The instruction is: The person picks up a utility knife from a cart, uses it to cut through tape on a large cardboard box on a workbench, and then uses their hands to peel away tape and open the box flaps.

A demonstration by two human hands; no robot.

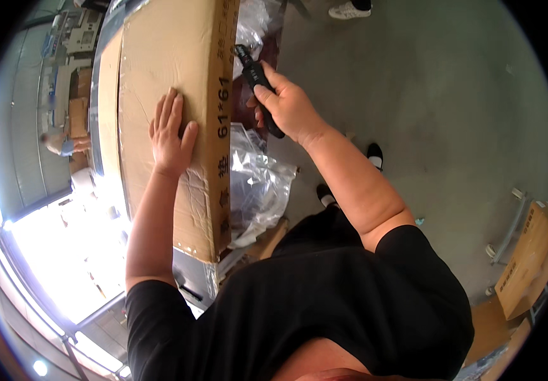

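My left hand [172, 140] lies flat on the top face of a long brown cardboard box [159, 47], its fingers stretched out and the thumb apart. My right hand [286, 108] is wrapped round a long black hand tool [252, 71] beside the box's right side. The tool's narrower end points up and away, close to the printed side of the box. Its exact kind I cannot make out. Crumpled clear plastic film [260, 181] hangs out below the box on the right, near the tool's lower end.
Grey floor stretches to the right, where a person's white shoe [350, 11] shows at the top. Cardboard boxes [524, 260] lean by a metal frame at the lower right. Another person [55, 143] stands by boxes at the far left, beyond a bright opening.
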